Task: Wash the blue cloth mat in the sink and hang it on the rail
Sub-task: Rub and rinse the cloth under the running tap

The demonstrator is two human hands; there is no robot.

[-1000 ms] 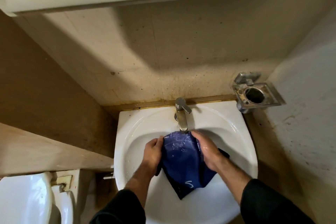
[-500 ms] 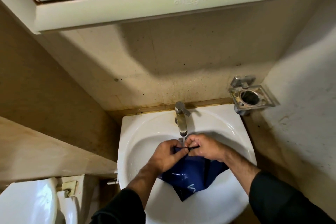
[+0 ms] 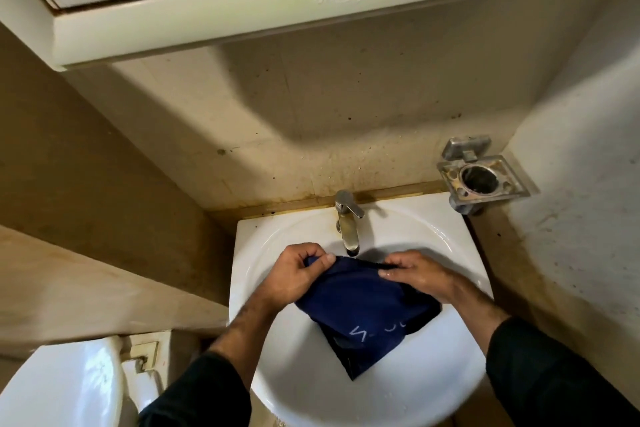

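Dark blue cloth mat (image 3: 363, 302), wet-looking and bunched, with pale stitched lettering near its lower fold, lies in the bowl of the white ceramic sink (image 3: 433, 239), its top edge lifted just under the chrome tap spout (image 3: 348, 229). The left hand (image 3: 298, 274) has its fingers curled, pinching the mat's upper left corner; the right hand (image 3: 415, 276) pinches the upper right edge with thumb and fingers, so the cloth stretches between them. Whether water runs from the spout cannot be told. One pointed corner hangs toward the sink's near rim. On the wall to the right sits a square metal holder (image 3: 485, 180); a white toilet seat (image 3: 59, 388) shows lower left. No rail is in view. Likely risks: a heavy soaked corner slipping from a light pinch, or dripping over the rim if the mat is lifted unwrung.
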